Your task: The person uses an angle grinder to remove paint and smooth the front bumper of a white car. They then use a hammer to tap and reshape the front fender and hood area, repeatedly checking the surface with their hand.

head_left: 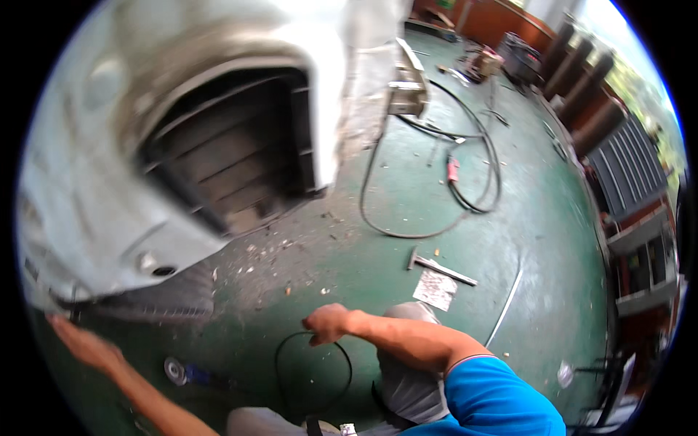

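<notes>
Head view: your left hand (91,349) is at the lower edge of the white vehicle body (80,211); your right hand (327,323) curls by the looped black cable (350,372). I cannot tell whether either grips; an angle grinder (190,373) lies between.

Painted metal bodywork (80,163), glossy floor (538,240)

One grinder (193,375), one hammer (446,272)

Vehicle (80,167) left, grinder (190,373) on floor (538,247) nearer, hammer (452,273) right of grinder by paper (435,291), cable (499,172) beyond hammer.
</notes>
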### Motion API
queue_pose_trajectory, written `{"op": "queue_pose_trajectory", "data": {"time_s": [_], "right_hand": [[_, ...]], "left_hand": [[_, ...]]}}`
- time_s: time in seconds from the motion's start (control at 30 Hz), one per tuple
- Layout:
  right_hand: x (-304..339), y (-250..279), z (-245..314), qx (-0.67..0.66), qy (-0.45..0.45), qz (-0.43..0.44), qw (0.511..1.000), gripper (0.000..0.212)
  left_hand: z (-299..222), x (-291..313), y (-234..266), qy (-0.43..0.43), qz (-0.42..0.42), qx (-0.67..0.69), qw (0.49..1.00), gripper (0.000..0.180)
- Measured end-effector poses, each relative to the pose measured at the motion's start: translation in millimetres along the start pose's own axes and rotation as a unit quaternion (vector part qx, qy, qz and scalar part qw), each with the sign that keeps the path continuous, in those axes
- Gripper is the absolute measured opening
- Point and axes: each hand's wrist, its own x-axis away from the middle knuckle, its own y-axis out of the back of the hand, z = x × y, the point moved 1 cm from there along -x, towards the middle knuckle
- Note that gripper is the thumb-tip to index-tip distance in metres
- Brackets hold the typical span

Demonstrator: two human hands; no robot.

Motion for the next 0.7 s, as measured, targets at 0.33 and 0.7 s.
{"op": "queue_pose_trajectory", "data": {"time_s": [0.33, 0.7], "right_hand": [[40.2, 53.5, -50.1, -0.121, 0.06, -0.043, 0.99, 0.048], [103.6, -148.3, -401.9, 0.068, -0.436, -0.27, 0.856, 0.053]], "left_hand": [[63.7, -37.7, 41.3, -0.064, 0.086, -0.169, 0.98, 0.044], [-61.6, 43.7, 6.1, 0.046, 0.049, 0.052, 0.996, 0.06]]}}
